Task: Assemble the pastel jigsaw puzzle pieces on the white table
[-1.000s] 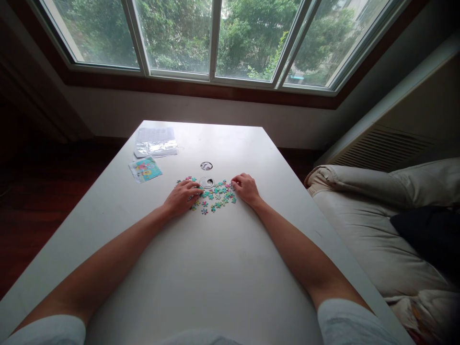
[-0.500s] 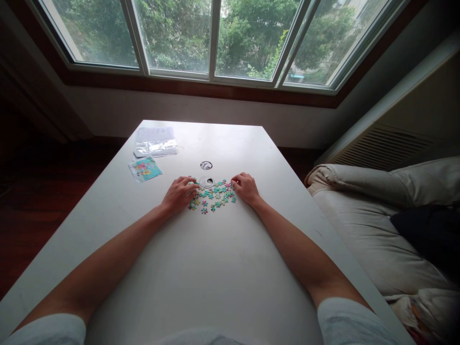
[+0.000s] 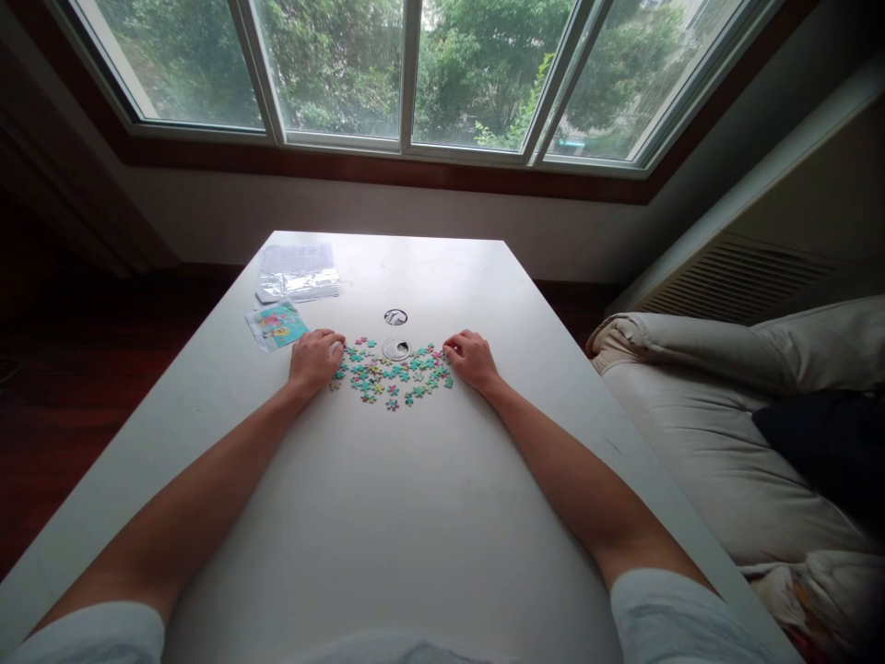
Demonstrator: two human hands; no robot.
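Small jigsaw puzzle pieces (image 3: 394, 373), mostly teal with some yellow and pink, lie loosely spread on the white table (image 3: 387, 516). My left hand (image 3: 316, 358) rests at the left edge of the spread, its fingers bent and slightly apart, touching the outer pieces. At the right edge is my right hand (image 3: 471, 358), with fingers curled and tips close together beside a pink piece. Whatever is between those right fingertips is too small to make out. Both palms face down, and the hands hide whatever lies beneath them.
A teal picture card (image 3: 277, 326) lies left of the pieces, just in front of a clear plastic packet (image 3: 299, 271). Two round dark-and-white inserts, one nearer (image 3: 396, 349) and one farther (image 3: 395, 317), are in the tabletop. A pale sofa (image 3: 705, 443) stands along the right side.
My left hand has moved left, away from the middle of the pieces. Pieces now reach farther left, and several formerly covered ones show. My right hand has stayed nearly still.
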